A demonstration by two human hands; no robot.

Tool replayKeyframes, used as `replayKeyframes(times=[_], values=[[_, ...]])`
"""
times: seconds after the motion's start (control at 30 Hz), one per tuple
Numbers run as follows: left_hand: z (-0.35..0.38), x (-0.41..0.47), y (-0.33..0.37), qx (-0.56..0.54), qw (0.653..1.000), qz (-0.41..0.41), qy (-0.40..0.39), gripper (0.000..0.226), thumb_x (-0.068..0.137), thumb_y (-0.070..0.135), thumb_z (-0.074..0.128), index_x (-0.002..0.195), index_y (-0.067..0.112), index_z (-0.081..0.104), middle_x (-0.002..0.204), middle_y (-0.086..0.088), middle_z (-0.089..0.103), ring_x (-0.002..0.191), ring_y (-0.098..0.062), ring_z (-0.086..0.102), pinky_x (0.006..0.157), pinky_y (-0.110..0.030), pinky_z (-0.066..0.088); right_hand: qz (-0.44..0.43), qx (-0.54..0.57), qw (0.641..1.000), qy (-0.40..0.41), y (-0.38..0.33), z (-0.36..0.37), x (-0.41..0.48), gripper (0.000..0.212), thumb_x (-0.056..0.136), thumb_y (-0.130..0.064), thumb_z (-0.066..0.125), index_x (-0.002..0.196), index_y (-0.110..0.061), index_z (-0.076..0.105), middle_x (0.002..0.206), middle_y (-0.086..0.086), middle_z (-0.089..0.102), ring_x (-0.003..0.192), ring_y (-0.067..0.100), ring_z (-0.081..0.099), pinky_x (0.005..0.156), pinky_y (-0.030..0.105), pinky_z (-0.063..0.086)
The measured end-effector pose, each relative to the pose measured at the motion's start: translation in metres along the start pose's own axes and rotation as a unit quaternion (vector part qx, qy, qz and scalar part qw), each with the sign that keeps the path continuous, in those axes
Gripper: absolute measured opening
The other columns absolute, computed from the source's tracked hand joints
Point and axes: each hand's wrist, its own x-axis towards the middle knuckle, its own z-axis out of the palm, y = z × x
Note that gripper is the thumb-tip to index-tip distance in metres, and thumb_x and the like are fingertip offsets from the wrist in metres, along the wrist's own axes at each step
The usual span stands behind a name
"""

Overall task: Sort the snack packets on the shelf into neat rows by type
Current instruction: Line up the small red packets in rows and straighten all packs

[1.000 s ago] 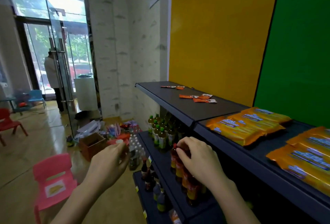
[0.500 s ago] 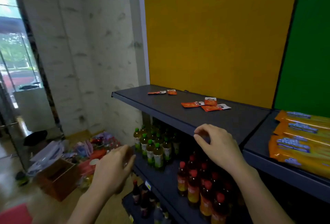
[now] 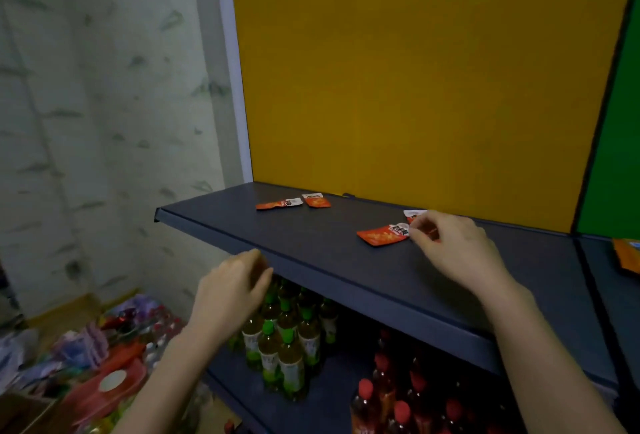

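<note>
Both arms reach forward from the bottom of the view, bare to the wrist. The left hand [image 3: 232, 290] is lower, fingers curled loosely inward, with nothing in it. The right hand [image 3: 453, 246] is higher and farther out, palm down. Its thumb and first finger [image 3: 417, 226] look pinched together, maybe on something small; the view is blurry there.

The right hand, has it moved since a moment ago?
Yes. The right hand went from the shelf's front edge up and back over the shelf, and its fingertips now reach the orange packets near the yellow panel.
</note>
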Motion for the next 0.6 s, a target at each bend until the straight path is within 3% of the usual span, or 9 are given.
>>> replayKeyframes(times=[0.23,0.4,0.6], values=[[0.035,0.094,-0.056,-0.056,0.998,-0.004,-0.003,0.016,0.089,0.036,0.052,0.093,0.022,0.060,0.091,0.001,0.064,0.087,-0.019,0.060,0.075,-0.037,0.052,0.069,-0.066,0.995,-0.027,-0.001,0.037,0.052,0.022,0.093,-0.031,0.047,0.109,-0.026,0.062,0.117,0.002,0.063,0.109,0.024,0.056,0.075,0.031,0.042],[0.067,0.170,-0.090,-0.090,0.996,-0.012,-0.022,0.023,0.094,0.027,0.046,0.108,0.017,0.061,0.107,-0.007,0.063,0.103,-0.025,0.056,0.081,-0.038,0.045,0.114,-0.131,0.983,-0.059,-0.010,0.061,0.086,0.026,0.094,-0.034,0.044,0.114,-0.025,0.058,0.126,0.006,0.058,0.116,0.029,0.053,0.086,0.035,0.043],[0.113,0.251,-0.128,-0.101,0.986,-0.020,-0.134,0.038,0.095,0.033,0.045,0.125,0.012,0.053,0.130,-0.012,0.056,0.121,-0.029,0.049,0.094,-0.041,0.042,0.181,-0.216,0.955,-0.096,-0.037,0.088,0.114,0.035,0.097,-0.035,0.037,0.123,-0.021,0.055,0.135,0.008,0.050,0.121,0.031,0.049,0.093,0.037,0.043]])
